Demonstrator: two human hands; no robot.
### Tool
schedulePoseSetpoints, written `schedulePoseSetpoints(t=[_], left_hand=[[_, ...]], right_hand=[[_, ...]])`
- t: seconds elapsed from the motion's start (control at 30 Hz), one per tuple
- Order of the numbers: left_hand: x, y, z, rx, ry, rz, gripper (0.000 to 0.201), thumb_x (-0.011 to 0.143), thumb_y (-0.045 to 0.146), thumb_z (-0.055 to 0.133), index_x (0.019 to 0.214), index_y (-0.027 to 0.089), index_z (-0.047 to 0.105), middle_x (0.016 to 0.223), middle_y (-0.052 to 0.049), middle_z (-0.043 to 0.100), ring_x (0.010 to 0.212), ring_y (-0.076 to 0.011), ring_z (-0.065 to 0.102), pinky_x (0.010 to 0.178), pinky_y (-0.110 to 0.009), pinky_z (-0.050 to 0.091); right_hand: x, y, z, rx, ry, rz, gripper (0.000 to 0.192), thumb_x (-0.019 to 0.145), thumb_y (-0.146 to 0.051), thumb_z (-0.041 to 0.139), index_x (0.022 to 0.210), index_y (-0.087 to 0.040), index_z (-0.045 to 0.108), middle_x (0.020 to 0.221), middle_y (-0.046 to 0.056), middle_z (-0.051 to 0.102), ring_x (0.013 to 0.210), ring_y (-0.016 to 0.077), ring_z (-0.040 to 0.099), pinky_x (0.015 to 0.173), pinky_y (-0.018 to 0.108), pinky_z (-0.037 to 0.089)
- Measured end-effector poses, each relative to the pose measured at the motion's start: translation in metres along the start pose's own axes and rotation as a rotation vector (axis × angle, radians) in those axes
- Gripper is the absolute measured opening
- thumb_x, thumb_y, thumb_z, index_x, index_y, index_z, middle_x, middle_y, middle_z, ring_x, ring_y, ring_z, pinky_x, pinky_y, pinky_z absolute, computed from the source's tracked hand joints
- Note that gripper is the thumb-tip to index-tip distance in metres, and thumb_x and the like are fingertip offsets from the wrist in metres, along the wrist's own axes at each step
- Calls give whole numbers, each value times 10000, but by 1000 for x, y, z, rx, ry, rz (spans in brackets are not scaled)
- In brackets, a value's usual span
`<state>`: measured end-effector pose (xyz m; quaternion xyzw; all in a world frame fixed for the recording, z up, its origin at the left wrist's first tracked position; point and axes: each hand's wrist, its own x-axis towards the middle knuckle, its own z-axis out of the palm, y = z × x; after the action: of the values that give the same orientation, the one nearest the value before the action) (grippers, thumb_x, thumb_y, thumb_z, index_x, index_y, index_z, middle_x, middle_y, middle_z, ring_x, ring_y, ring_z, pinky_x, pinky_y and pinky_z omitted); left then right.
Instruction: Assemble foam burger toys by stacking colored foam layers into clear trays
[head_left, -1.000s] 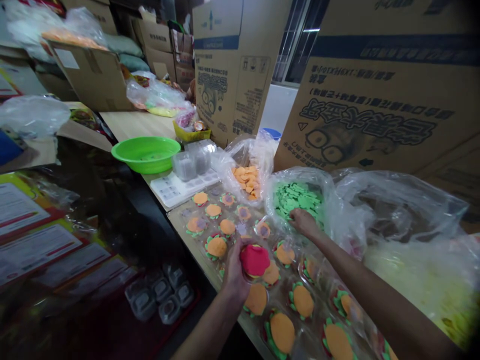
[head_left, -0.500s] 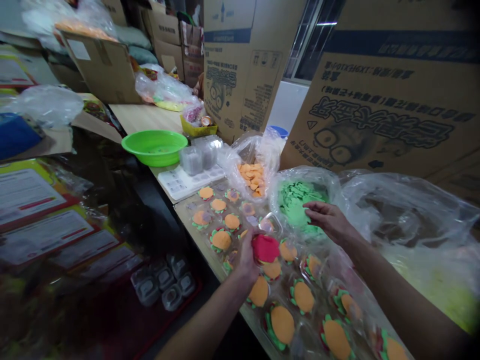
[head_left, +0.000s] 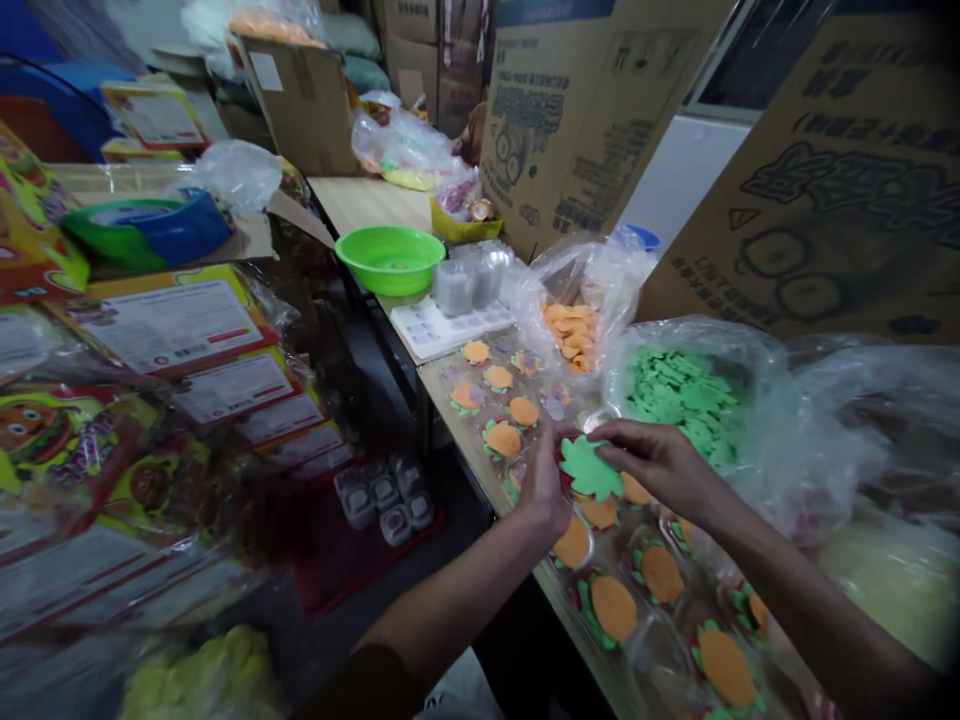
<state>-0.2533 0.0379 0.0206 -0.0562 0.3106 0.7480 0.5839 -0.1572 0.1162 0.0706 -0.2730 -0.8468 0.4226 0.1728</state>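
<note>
My left hand [head_left: 546, 490] is closed around the edge of a stack with a red piece [head_left: 566, 452], held above the rows on the table. Over the red lies a green leaf-shaped piece [head_left: 592, 470] with a scalloped edge. The fingers of my right hand [head_left: 656, 455] pinch the right side of that green piece. Beneath and around both hands, clear trays hold burger-like stacks with orange discs [head_left: 613, 608] on top and green and red edges. Just beyond my right hand are loose green pieces [head_left: 682, 395] in a clear plastic bag [head_left: 769, 375].
Orange pieces [head_left: 571, 335] fill another bag. Behind stand a green basin [head_left: 390, 262], clear containers [head_left: 469, 285] and a yellow basket [head_left: 469, 228]. Tall cardboard boxes [head_left: 577, 120] line the back. On the left, packaged boxes [head_left: 172, 320] sit beside a red tray [head_left: 337, 580] below table level.
My right hand has come from the green pieces' bag to my left hand, bringing a green leaf-shaped piece onto the red one. The view has swung left.
</note>
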Motion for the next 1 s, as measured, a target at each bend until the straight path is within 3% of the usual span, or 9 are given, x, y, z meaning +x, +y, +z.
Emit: schedulePoseSetpoints(t=[0.13, 0.27, 0.37, 0.6, 0.73, 0.8, 0.9, 1.0], left_hand=[[-4, 5, -2, -37, -54, -2, 372, 720, 518, 539, 745, 152, 602, 704, -12, 584, 645, -123, 526, 646, -237, 403], [-5, 11, -4, -83, -87, -45, 400, 741, 537, 504, 775, 152, 609, 696, -15, 593, 642, -131, 546, 663, -251, 424], [-6, 17, -4, -104, -90, -35, 389, 762, 518, 487, 772, 148, 607, 680, -15, 603, 608, -131, 555, 637, -259, 441], [-2, 34, -9, -86, 129, -39, 304, 762, 447, 530, 753, 147, 581, 662, -12, 617, 562, -126, 573, 556, -234, 447], [7, 48, -15, -17, 154, 3, 277, 825, 392, 451, 785, 143, 563, 633, -17, 610, 548, -145, 585, 520, -249, 453], [10, 53, -18, -4, 144, 0, 289, 837, 392, 427, 806, 137, 558, 647, -33, 621, 559, -157, 596, 521, -260, 460], [15, 57, -22, -16, 114, -1, 301, 832, 407, 437, 823, 132, 559, 670, -51, 636, 570, -157, 605, 537, -255, 462], [20, 57, -30, -18, 95, 0, 312, 814, 432, 468, 833, 137, 566, 692, -58, 645, 600, -163, 617, 562, -253, 465]], right_hand=[[-2, -5, 3, -225, 35, -136, 185, 766, -296, 564, 904, -234, 670, 870, 44, 625, 716, 162, 572, 581, 271, 445], [0, -6, 3, -208, 106, -129, 148, 780, -279, 565, 894, -243, 653, 845, 34, 626, 726, 164, 577, 607, 275, 460], [2, -6, 8, -222, 117, -219, 123, 796, -214, 543, 833, -240, 657, 843, 31, 623, 766, 162, 578, 650, 273, 462], [16, -1, 30, -367, 2, -299, 218, 840, -200, 463, 926, -223, 662, 870, 57, 612, 812, 170, 567, 700, 287, 465], [70, 39, 12, -290, 21, -37, 235, 837, -259, 474, 971, -160, 640, 910, 47, 660, 821, 152, 609, 713, 248, 485], [110, 68, -5, -419, 92, 119, 245, 827, -223, 460, 968, -128, 637, 887, 54, 674, 801, 162, 621, 705, 257, 486], [167, 110, -22, -537, 178, 183, 218, 769, -117, 483, 911, -72, 642, 961, 134, 652, 899, 224, 597, 799, 326, 450], [203, 139, -25, -607, 234, 199, 220, 742, -72, 506, 931, -64, 618, 1036, 161, 614, 1001, 240, 546, 886, 384, 389]])
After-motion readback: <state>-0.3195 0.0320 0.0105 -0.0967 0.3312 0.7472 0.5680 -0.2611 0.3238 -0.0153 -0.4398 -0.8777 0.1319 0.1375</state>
